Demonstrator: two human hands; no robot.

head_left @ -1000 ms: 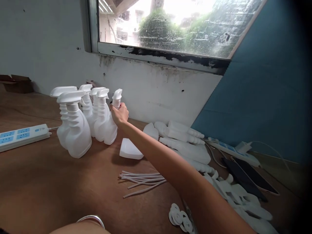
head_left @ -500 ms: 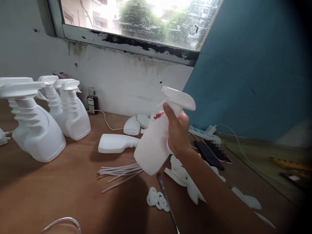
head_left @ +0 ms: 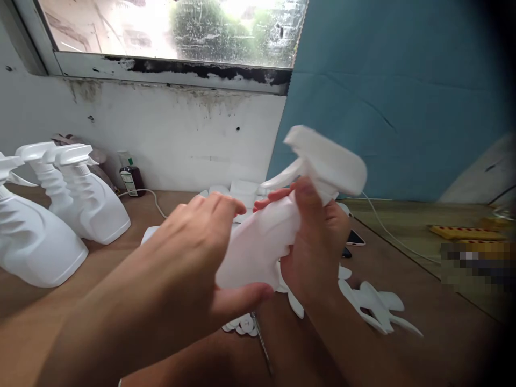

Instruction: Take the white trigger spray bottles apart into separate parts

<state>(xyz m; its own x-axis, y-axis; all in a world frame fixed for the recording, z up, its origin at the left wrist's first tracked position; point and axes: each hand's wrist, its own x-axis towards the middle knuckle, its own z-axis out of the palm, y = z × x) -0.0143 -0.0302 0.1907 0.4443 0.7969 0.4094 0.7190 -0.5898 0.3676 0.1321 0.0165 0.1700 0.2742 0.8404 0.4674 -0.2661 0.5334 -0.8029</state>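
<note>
A white spray bottle point(head_left: 258, 242) with a trigger head point(head_left: 328, 161) is held up tilted, its head toward the upper right. My right hand point(head_left: 312, 236) grips it by the neck, thumb across the near side just below the head. Around the lower body curves my left hand point(head_left: 197, 231), its thumb along the underside and its fingers at the upper side, with the base against the palm. How firmly the left fingers press is hard to see. Below the hands lie small white rings point(head_left: 244, 325) and a thin metal tool point(head_left: 262, 341).
Several assembled white spray bottles point(head_left: 40, 236) stand at the left. A dark little bottle point(head_left: 131, 180) and a white cable point(head_left: 155, 199) are by the wall. Loose white plastic parts point(head_left: 379, 303) lie on the right, with a phone point(head_left: 356, 237) behind and yellow items point(head_left: 463, 232) farther off.
My left hand has come in from the left to the lower body of the spray bottle. The bottle in my right hand has tilted further and come nearer. The view has turned rightward.
</note>
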